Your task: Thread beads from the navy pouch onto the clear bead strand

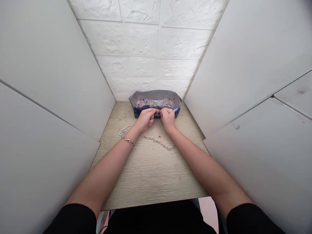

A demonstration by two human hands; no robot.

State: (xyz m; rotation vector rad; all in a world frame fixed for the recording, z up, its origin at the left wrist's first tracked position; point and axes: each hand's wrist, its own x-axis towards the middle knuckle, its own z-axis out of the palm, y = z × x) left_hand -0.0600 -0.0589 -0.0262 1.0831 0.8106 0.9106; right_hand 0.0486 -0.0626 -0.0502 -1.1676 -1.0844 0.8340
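My left hand (145, 119) and my right hand (168, 118) meet fingertip to fingertip in front of an open bag (136, 112), dark blue outside and silvery inside. Both are closed in a pinch; whatever sits between the fingers is too small to make out. Many small pink, white and clear beads (156, 103) fill the bag. Below my hands a long beaded strand (159, 143) curves across the wooden tabletop. Part of a whitish beaded strand (123, 130) lies beside my left wrist, which wears a chain bracelet (128, 141).
A short beaded strand (121, 117) rests on the tabletop (151, 175) left of the bag. White panels (48, 65) close in on the left, and another white panel (243, 65) on the right. Behind the bag rises a white brick-patterned wall (141, 39).
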